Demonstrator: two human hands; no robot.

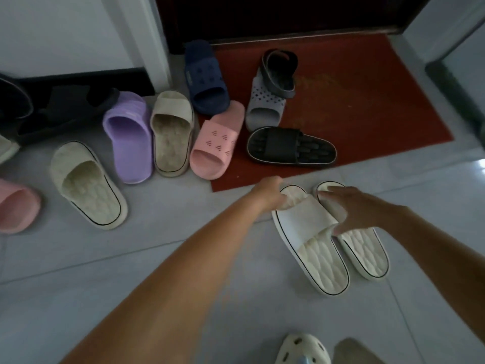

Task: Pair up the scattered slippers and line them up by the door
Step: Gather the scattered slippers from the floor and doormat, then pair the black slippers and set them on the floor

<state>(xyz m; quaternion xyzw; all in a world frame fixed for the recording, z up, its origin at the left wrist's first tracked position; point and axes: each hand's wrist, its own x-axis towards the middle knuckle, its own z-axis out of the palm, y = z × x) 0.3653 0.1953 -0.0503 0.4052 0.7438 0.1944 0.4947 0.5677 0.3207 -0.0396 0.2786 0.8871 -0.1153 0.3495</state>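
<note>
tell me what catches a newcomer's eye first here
The left hand grips the strap of one cream slipper and the right hand holds its twin beside it, on the pale floor tiles. Behind them a purple slipper, a pink slipper and darker ones lie scattered around a red doormat at the door.

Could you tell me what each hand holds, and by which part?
The left hand pinches the left white slipper at its strap's toe edge. The right hand lies over the right white slipper's strap; a grip cannot be confirmed.
</note>
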